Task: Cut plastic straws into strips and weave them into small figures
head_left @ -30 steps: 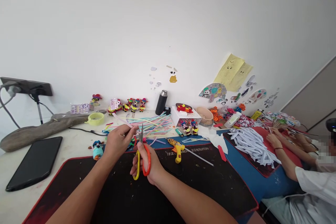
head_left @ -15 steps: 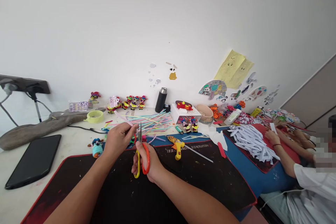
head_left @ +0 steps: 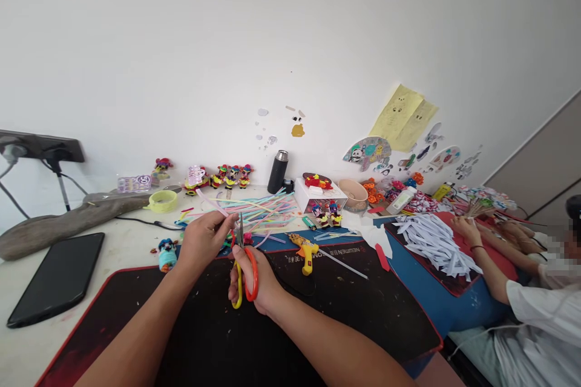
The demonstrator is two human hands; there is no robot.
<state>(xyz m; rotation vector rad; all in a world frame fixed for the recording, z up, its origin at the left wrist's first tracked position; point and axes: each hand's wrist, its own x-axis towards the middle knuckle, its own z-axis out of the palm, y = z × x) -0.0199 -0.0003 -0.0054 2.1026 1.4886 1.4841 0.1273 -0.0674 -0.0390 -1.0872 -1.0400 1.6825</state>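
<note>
Between the thumb and fingers of my left hand [head_left: 203,240] is a thin pale pink strip [head_left: 211,202], its long end running up and left. My right hand [head_left: 263,284] is wrapped round scissors [head_left: 252,275] with one red and one yellow handle. Their blades point upward, just right of my left fingertips; I cannot tell whether they touch the strip. Behind both hands lies a pile of pastel strips [head_left: 267,208]. A yellow glue gun [head_left: 308,256] rests on the black mat [head_left: 354,302] to the right. A small blue figure [head_left: 167,256] stands left of my left wrist.
Along the wall are a black thermos [head_left: 278,172], small colourful figures [head_left: 232,177], a white box [head_left: 313,198] and a yellow tape roll [head_left: 163,201]. A black tablet [head_left: 57,278] lies at left. On the right, another person's hand [head_left: 466,231] is beside folded white paper strips [head_left: 436,248].
The scissor blades look slightly closer together and a little lower. My hands stay in nearly the same place. At right, the other person's hand has shifted slightly left and up.
</note>
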